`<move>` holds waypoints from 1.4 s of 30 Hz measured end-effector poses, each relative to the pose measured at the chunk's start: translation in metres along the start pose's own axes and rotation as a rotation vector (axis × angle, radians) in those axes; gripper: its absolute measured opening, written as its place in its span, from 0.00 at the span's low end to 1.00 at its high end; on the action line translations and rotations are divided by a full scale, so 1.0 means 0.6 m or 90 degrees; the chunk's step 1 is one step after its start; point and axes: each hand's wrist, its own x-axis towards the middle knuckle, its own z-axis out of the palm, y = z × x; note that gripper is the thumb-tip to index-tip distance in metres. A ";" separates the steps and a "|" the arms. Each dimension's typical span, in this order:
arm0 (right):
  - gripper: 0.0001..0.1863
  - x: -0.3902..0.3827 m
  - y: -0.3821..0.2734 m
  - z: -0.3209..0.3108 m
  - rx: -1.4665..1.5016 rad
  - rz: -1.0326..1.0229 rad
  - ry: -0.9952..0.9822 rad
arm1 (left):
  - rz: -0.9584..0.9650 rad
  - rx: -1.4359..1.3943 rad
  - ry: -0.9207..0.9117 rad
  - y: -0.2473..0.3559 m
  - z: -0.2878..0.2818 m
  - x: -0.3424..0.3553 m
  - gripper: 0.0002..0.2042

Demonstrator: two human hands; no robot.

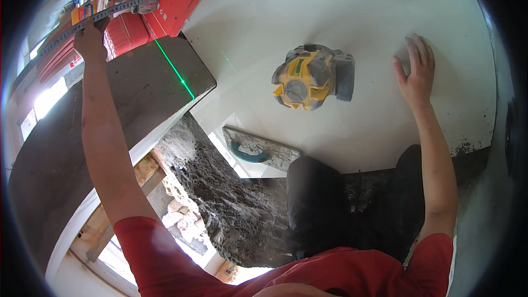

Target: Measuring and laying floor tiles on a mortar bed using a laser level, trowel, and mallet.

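Note:
Stretched out at the far left, my left hand (92,43) is closed on a tape measure (126,5). Its blade runs out past the hand on both sides, over red packaging. My right hand (418,70) lies flat on a large pale tile (374,16), fingers out and holding nothing. Between my hands, nearer the right one, a yellow and grey laser level (308,77) stands on the tile. A green laser line (175,70) crosses the dark grey slab (137,88) beside my left forearm, and a green spot falls on the blade.
A trowel with a teal handle (258,147) rests at the tile's near edge, close to my knee. Rough grey mortar (231,209) lies between slab and tile. Red packages (126,36) are piled at the upper left. Wooden beams (110,225) and rubble (184,220) show below the slab.

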 end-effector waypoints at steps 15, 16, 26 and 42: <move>0.29 0.017 -0.002 -0.015 0.070 0.019 -0.003 | 0.085 0.280 -0.146 0.080 0.004 -0.034 0.15; 0.27 0.037 -0.005 -0.037 0.137 0.042 0.004 | 0.075 0.149 -0.184 0.060 0.016 -0.073 0.14; 0.18 0.270 -0.223 -0.127 0.343 0.068 -0.320 | -0.429 -0.207 -0.075 0.087 0.094 -0.678 0.12; 0.22 0.314 -0.331 0.017 0.123 0.072 -0.866 | -0.231 0.058 0.066 -0.003 0.175 -1.012 0.38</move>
